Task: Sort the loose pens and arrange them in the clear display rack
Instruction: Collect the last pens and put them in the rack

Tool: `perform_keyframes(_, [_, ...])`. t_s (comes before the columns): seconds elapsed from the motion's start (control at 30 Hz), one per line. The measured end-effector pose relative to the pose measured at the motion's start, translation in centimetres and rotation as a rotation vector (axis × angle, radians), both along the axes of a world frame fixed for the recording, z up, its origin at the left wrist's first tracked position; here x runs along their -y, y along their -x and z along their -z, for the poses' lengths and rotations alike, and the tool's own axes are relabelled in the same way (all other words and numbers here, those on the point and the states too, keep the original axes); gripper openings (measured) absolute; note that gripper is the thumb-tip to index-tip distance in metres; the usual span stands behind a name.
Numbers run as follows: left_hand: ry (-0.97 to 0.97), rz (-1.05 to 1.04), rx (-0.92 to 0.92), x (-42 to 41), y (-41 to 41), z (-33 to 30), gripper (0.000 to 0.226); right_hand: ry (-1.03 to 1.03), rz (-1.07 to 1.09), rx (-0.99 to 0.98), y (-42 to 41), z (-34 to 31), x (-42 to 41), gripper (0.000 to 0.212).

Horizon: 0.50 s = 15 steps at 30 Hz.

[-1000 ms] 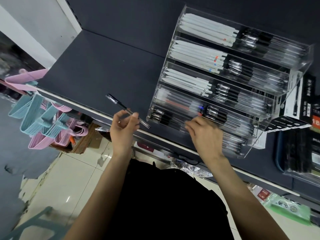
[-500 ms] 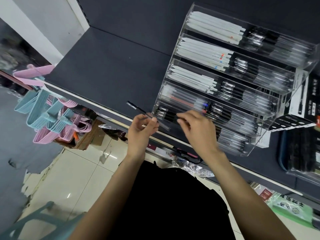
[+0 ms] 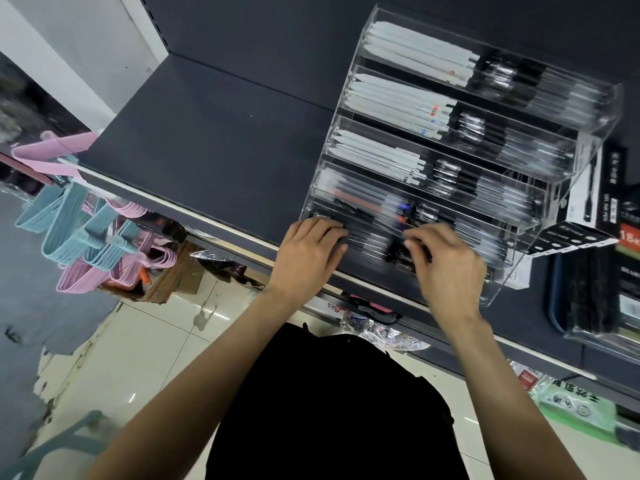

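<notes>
Both hands have come in onto the front of the clear display rack [image 3: 450,161] since a moment ago, and the dark pen that the left hand [image 3: 304,252] held out to the left of the rack is no longer out there. That hand now lies at the rack's lowest tier [image 3: 367,237], at its left end, palm down, fingers curled over the pen ends; whether it still pinches the pen cannot be told through the blur. At the same tier, further right, the right hand [image 3: 446,268] is arched with its fingertips [image 3: 414,245] bent down onto the pens; what it pinches, if anything, cannot be told. Largest here is the dark shelf [image 3: 214,143], on whose right part the rack stands, near the front edge. Stepped trays make up the rack: the three upper ones hold white pens [image 3: 405,98] on the left and dark-capped clear pens [image 3: 519,140] on the right; the two lower ones hold clear and dark pens, blurred. Right of the rack stands a black pen box [image 3: 604,188]. Left of the rack and below the shelf's edge hang pink and blue hangers [image 3: 86,237].
</notes>
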<state>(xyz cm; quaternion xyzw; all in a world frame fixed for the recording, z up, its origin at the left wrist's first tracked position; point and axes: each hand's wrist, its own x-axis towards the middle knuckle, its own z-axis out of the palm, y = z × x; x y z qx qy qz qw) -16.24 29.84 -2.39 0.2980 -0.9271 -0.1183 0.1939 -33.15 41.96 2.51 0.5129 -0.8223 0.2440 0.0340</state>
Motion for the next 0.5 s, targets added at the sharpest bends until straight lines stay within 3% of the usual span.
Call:
perform_keyframes(0.2, [0.129, 0.057, 0.23, 1.1, 0.3, 1.5, 0.044, -0.027, -0.02, -0.094, -0.2, 1.1, 0.1, 0.006])
perform_keyframes(0.5, [0.162, 0.072, 0.218, 1.2, -0.2, 1.8, 0.045, -0.056, -0.1, -0.349, -2.0, 3.3, 3.0, 0.017])
